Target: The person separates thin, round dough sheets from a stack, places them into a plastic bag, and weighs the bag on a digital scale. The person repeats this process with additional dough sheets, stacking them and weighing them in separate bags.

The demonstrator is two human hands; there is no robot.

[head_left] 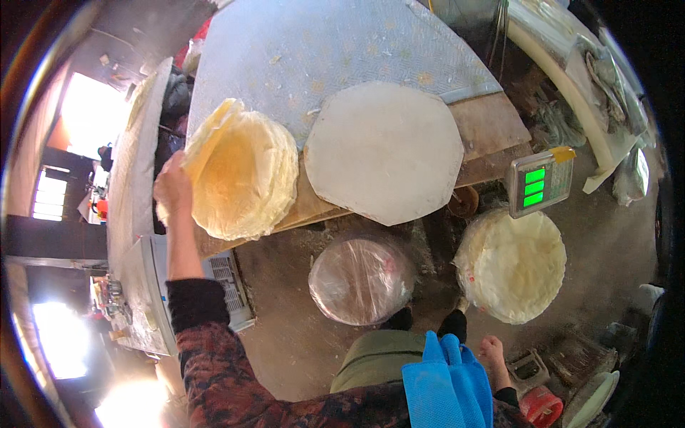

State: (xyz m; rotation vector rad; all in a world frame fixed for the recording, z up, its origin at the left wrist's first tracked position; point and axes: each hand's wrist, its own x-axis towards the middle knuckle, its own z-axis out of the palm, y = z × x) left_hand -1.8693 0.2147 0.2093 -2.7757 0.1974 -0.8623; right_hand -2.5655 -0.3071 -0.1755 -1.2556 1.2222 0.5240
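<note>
My left hand (174, 184) grips the left edge of a stack of thin, pale yellow round sheets (241, 176). The stack sits at the near left of the table, and its left side is lifted and curled upward into a hollow. Its layers show along the right rim. Beside it lies a whitish many-sided board (385, 152), partly overhanging the table's front edge. My right hand (492, 350) hangs low by my side with its fingers curled; nothing shows in it. Close to that hand, blue mesh fabric (447, 380) hangs against my front.
A quilted pale cover (332, 48) lies over the wooden table (492, 123). A digital scale display (540, 182) stands at right. Below are a plastic-wrapped round bundle (361, 281), another yellowish sheet stack (516, 267) and a red container (541, 406). A white cabinet (155, 289) stands left.
</note>
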